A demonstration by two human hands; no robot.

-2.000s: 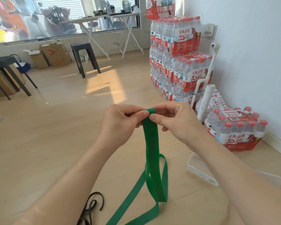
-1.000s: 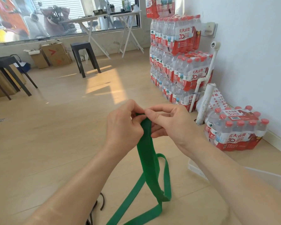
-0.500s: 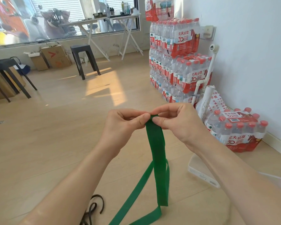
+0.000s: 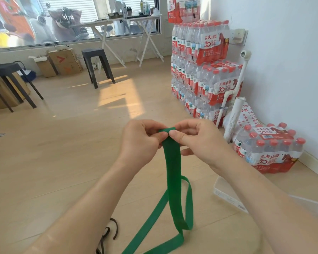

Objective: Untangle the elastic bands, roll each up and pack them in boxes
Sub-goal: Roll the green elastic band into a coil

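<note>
At the near left, on the wooden floor (image 4: 62, 162), a dark band (image 4: 111, 229) lies in loose loops, partly cut off by the bottom edge, so I cannot tell whether it is knotted with anything. Right of it and higher, the left hand (image 4: 139, 142) is curled, thumb and fingers pinching the left side of the top end of the green elastic band (image 4: 173, 171). That band is held in the air between the two hands. From the pinch it hangs straight down as a flat strip, bends into a loop close to the floor and trails off toward the near edge. The top end looks folded over on itself, a first small turn and no more. The right hand (image 4: 198, 142) meets it from the other side, thumb pressed on the fold and fingers curled behind, so both hands grip the same short stretch. By this reading the green band is free of the others and the rolling step is only starting. The next move calls for turning the fold over again with both thumbs, tight and square, while the hanging length feeds up without twisting; the low loop may need straightening first. Further right, a clear plastic box (image 4: 226, 195) sits on the floor behind the right forearm, near enough to take the roll. Beyond it a pack of water bottles (image 4: 270, 149) stands by the wall.
</note>
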